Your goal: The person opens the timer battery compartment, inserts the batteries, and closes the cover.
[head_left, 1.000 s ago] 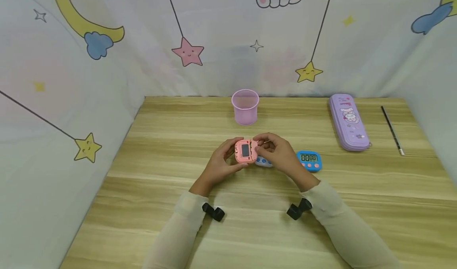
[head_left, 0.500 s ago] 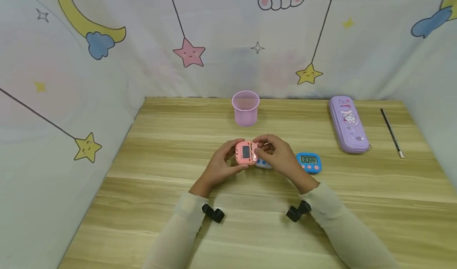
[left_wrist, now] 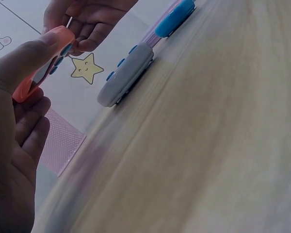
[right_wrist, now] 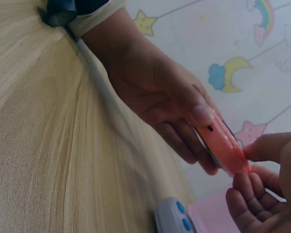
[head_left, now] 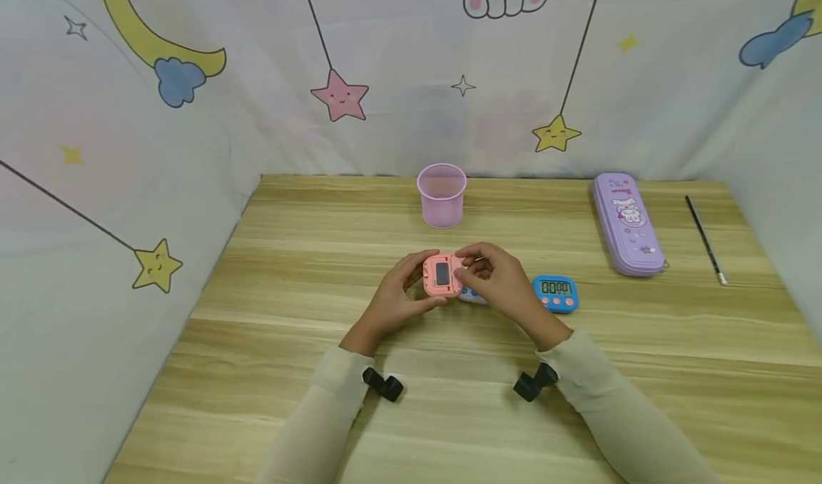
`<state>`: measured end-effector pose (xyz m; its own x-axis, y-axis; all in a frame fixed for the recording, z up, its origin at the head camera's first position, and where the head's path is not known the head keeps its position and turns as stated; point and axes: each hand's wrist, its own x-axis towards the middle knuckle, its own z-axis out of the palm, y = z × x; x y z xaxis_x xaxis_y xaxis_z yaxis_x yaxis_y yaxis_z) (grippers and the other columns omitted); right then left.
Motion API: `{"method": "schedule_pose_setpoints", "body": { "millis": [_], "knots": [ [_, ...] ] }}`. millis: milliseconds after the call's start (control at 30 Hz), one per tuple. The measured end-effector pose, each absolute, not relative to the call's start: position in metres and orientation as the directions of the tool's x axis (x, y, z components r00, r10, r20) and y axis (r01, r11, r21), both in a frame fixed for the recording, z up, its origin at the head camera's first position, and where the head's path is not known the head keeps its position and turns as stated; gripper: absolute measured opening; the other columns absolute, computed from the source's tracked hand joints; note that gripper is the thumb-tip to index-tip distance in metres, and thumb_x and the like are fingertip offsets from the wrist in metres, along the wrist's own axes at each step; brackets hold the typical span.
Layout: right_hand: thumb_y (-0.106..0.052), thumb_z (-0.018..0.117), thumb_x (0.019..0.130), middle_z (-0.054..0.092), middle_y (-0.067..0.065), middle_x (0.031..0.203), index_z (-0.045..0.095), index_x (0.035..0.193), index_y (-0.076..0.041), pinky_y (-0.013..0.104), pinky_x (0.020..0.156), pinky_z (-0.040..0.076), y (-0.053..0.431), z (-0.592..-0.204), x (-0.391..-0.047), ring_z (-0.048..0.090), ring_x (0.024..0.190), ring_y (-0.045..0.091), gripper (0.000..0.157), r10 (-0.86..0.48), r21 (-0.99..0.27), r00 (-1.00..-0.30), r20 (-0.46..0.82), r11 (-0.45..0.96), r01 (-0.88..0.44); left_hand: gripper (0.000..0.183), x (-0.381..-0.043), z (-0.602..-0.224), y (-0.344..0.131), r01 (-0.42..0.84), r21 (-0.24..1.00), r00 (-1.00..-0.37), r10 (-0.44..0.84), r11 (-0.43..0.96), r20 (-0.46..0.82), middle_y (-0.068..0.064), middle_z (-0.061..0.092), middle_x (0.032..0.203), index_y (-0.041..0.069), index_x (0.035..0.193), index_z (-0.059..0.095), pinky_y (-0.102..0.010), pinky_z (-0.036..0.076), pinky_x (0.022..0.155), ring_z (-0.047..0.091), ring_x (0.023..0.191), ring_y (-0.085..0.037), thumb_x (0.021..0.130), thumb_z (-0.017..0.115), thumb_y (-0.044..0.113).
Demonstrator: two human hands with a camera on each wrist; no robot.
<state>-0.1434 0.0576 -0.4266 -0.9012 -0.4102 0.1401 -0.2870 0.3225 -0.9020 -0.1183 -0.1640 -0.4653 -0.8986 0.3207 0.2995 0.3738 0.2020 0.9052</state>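
Observation:
A pink digital timer is held above the table, its back with a dark rectangle facing the head camera. My left hand grips it from the left, thumb along the near edge and fingers at the far edge. The left wrist view shows blue buttons on the underside of this pink timer. At its right end my right hand pinches the back part with thumb and index finger, covering some of it. Below the right hand a white timer with blue buttons lies partly hidden.
A blue timer lies right of the right hand. A pink translucent cup stands behind the hands. Farther right are a purple pencil case and a black pencil. A printed cloth hangs behind the table.
The right thumb has shifted slightly on the back of the pink timer. The dark gaps seen there earlier no longer show. Both hands otherwise stay in place.

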Motion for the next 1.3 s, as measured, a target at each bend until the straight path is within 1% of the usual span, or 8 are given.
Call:
{"method": "schedule_pose_setpoints", "body": {
  "millis": [200, 267, 467, 600, 733, 867, 1033, 1300],
  "knots": [
    [-0.021, 0.071, 0.091, 0.062, 0.002, 0.101, 0.065, 0.116, -0.012, 0.031, 0.076, 0.056, 0.057, -0.427, -0.142, 0.061, 0.089, 0.015, 0.026, -0.402, -0.890, -0.900, 0.168, 0.331, -0.314, 0.074, -0.111, -0.449, -0.162, 0.390, 0.898, -0.892, 0.327, 0.204, 0.313, -0.012, 0.050, 0.134, 0.004, 0.143, 0.045, -0.031, 0.038, 0.108, 0.047, 0.130, -0.023, 0.078, 0.081, 0.002],
    [-0.020, 0.071, 0.091, 0.062, 0.002, 0.101, 0.066, 0.116, -0.011, 0.030, 0.076, 0.056, 0.056, -0.427, -0.142, 0.061, 0.088, 0.015, 0.026, -0.397, -0.886, -0.902, 0.172, 0.338, -0.318, 0.074, -0.113, -0.454, -0.162, 0.389, 0.897, -0.893, 0.325, 0.211, 0.311, -0.009, 0.050, 0.134, 0.007, 0.143, 0.045, -0.030, 0.038, 0.108, 0.047, 0.130, -0.021, 0.079, 0.081, 0.004],
    [-0.020, 0.071, 0.091, 0.061, 0.001, 0.099, 0.067, 0.115, -0.011, 0.030, 0.076, 0.056, 0.054, -0.425, -0.140, 0.061, 0.086, 0.014, 0.027, -0.384, -0.865, -0.902, 0.198, 0.364, -0.345, 0.076, -0.121, -0.472, -0.166, 0.426, 0.880, -0.878, 0.332, 0.209, 0.346, -0.003, 0.050, 0.135, 0.004, 0.144, 0.043, -0.030, 0.039, 0.108, 0.047, 0.130, -0.018, 0.079, 0.082, 0.012],
    [-0.021, 0.065, 0.096, 0.061, 0.001, 0.099, 0.067, 0.118, -0.012, 0.031, 0.075, 0.056, 0.056, -0.425, -0.141, 0.061, 0.086, 0.015, 0.024, -0.388, -0.858, -0.897, 0.212, 0.365, -0.361, 0.077, -0.121, -0.473, -0.166, 0.433, 0.879, -0.875, 0.326, 0.200, 0.357, -0.003, 0.050, 0.135, 0.002, 0.144, 0.042, -0.031, 0.040, 0.108, 0.047, 0.130, -0.018, 0.079, 0.082, 0.013],
    [-0.022, 0.057, 0.100, 0.060, 0.002, 0.104, 0.064, 0.123, -0.014, 0.036, 0.079, 0.055, 0.059, -0.427, -0.143, 0.061, 0.091, 0.016, 0.025, -0.414, -0.867, -0.887, 0.204, 0.344, -0.360, 0.076, -0.121, -0.472, -0.165, 0.425, 0.884, -0.882, 0.308, 0.196, 0.356, -0.003, 0.051, 0.135, 0.003, 0.144, 0.043, -0.031, 0.039, 0.108, 0.047, 0.130, -0.018, 0.079, 0.083, 0.012],
    [-0.025, 0.056, 0.101, 0.059, 0.003, 0.111, 0.061, 0.126, -0.016, 0.038, 0.087, 0.054, 0.060, -0.427, -0.145, 0.061, 0.099, 0.019, 0.028, -0.447, -0.878, -0.876, 0.179, 0.328, -0.347, 0.076, -0.121, -0.471, -0.165, 0.416, 0.888, -0.888, 0.298, 0.198, 0.350, -0.003, 0.051, 0.135, 0.007, 0.144, 0.044, -0.030, 0.039, 0.108, 0.047, 0.130, -0.018, 0.079, 0.083, 0.011],
    [-0.027, 0.055, 0.101, 0.058, 0.008, 0.119, 0.055, 0.133, -0.014, 0.039, 0.087, 0.055, 0.063, -0.426, -0.147, 0.063, 0.102, 0.022, 0.034, -0.500, -0.925, -0.860, 0.103, 0.269, -0.267, 0.076, -0.120, -0.471, -0.166, 0.408, 0.892, -0.892, 0.294, 0.193, 0.344, -0.002, 0.050, 0.136, 0.007, 0.144, 0.044, -0.030, 0.039, 0.108, 0.046, 0.130, -0.018, 0.079, 0.082, 0.010],
    [-0.025, 0.055, 0.101, 0.058, 0.018, 0.117, 0.050, 0.138, -0.004, 0.046, 0.087, 0.055, 0.066, -0.427, -0.151, 0.065, 0.098, 0.026, 0.043, -0.570, -0.986, -0.821, -0.010, 0.140, -0.085, 0.076, -0.119, -0.471, -0.166, 0.426, 0.888, -0.882, 0.297, 0.172, 0.366, -0.003, 0.051, 0.135, 0.004, 0.144, 0.044, -0.032, 0.040, 0.107, 0.048, 0.130, -0.019, 0.078, 0.082, 0.007]
  ]
}}
